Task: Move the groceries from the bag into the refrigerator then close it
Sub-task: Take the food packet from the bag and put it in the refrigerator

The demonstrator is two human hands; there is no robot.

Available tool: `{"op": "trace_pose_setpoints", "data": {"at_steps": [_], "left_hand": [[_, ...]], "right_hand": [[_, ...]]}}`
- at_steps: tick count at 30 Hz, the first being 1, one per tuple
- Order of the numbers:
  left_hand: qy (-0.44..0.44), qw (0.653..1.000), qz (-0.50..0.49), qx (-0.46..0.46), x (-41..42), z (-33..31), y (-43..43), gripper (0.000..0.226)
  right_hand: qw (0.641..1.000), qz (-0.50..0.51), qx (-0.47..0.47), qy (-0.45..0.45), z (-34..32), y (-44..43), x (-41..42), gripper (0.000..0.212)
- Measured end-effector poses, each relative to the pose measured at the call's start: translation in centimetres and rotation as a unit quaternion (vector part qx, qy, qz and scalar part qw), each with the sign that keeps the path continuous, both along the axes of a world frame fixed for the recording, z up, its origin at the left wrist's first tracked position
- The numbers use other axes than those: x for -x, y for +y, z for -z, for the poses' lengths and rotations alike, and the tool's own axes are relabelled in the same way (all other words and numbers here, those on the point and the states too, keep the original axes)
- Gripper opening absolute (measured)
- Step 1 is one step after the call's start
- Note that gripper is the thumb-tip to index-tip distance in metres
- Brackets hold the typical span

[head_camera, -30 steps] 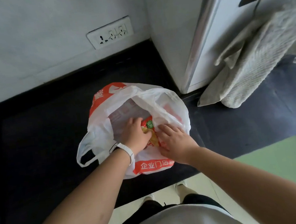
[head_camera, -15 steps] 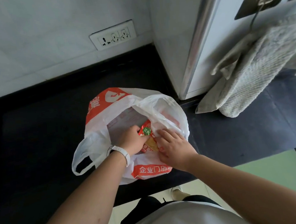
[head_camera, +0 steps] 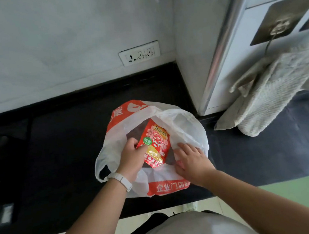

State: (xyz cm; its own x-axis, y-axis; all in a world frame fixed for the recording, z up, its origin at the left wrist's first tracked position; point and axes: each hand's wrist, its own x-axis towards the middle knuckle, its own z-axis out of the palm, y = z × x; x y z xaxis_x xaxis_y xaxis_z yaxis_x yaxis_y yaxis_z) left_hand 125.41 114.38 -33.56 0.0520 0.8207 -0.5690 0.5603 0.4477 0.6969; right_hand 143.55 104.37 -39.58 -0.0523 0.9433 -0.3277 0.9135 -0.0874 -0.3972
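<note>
One red packet in left hand

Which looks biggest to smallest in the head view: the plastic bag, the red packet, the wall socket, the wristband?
1. plastic bag
2. red packet
3. wall socket: not far behind the packet, and farther from the camera, so this pair is unsure
4. wristband

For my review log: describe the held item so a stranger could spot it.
Left of the white refrigerator, a white and orange plastic bag sits on the dark surface. In its open mouth the left hand holds a flat packet: the only red and yellow thing, printed with a mask-like face and a green round sticker.
</note>
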Motion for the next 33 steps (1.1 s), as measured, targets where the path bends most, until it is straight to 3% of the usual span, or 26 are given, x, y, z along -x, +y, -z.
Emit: {"op": "trace_pose_setpoints", "data": {"at_steps": [6,11,15,20,26,33], "left_hand": [[-0.159,0.98,-0.119,0.018,2.4,-4.5,-1.3,0.018],[-0.254,0.952,-0.168,0.026,4.0,-7.6,-2.7,0.027],[-0.311,0.928,-0.203,-0.008,5.0,-9.3,-4.0,0.028],[-0.344,0.918,-0.191,-0.057,6.6,-9.9,-5.6,0.053],[-0.34,0.918,-0.186,-0.085,9.5,-10.2,-7.1,0.055],[-0.38,0.891,-0.234,-0.083,15.1,-10.8,-9.9,0.041]], "right_hand": [[0.99,-0.028,-0.135,0.035,-2.2,1.0,0.9,0.068],[0.965,-0.036,-0.233,0.112,-6.2,2.3,2.6,0.06],[0.949,0.001,-0.201,0.245,-8.9,2.8,3.7,0.056],[0.896,0.056,-0.146,0.415,-11.8,3.0,5.3,0.038],[0.881,0.054,-0.086,0.462,-14.2,2.1,8.8,0.034],[0.92,0.004,-0.097,0.379,-15.3,1.5,15.4,0.041]]}}
